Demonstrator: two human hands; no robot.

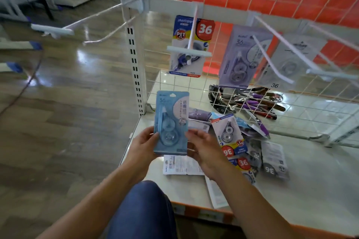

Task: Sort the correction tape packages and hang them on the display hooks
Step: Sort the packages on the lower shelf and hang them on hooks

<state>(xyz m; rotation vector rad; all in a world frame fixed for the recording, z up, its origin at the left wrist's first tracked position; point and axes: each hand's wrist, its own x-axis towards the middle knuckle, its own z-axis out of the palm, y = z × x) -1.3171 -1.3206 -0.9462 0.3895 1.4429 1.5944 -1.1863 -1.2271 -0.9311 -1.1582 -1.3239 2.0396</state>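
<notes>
The left grip [144, 142] and right grip [204, 147] are pinching the lower side edges of an upright pale-blue carded correction tape package [171, 120], holding it between them. Just right of the right grip, more carded packages [229, 137] are lying heaped on the white shelf [310, 176].
</notes>
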